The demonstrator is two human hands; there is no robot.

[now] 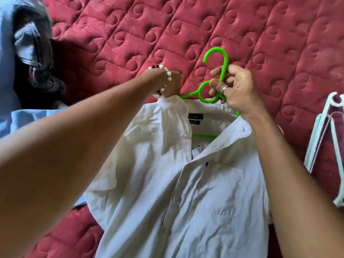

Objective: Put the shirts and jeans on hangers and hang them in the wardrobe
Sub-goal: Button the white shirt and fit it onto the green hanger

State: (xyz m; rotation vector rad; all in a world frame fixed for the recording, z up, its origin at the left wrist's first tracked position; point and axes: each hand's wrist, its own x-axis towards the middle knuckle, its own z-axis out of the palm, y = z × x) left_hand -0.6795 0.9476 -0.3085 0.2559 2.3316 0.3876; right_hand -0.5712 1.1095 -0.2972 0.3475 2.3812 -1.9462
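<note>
Evidently the white shirt (186, 183) lay front-up on the red quilted bedspread (242, 34), its collar end pointing away from the person and its open neck showing a dark label. A green hanger (207, 93) sat partly inside the neck: the hook and the round loop below it stuck out above the collar, one arm ran off to the left under the fabric, and a short stretch of its lower bar showed inside the opening beneath the label.

The right hand (234, 88) gripped the hanger at the base of the hook, thumb and fingers curled round the stem just above the loop (a silver ring showed on one finger). The left hand (172, 84), wearing a beaded bracelet (164, 75) at the wrist, was clenched on the shirt's collar edge at its left corner, bunching the cloth where the hanger's left arm met it. Both forearms reached over the shirt from the near edge of the view.

At the upper left lay a heap of jeans (31, 40), faded blue over a darker denim fold, touching a light blue garment (24, 120) that spread out beside the white shirt's left shoulder. At the right edge a bundle of white hangers (323, 142) rested on the bedspread, just beside the right forearm and apart from the shirt.
</note>
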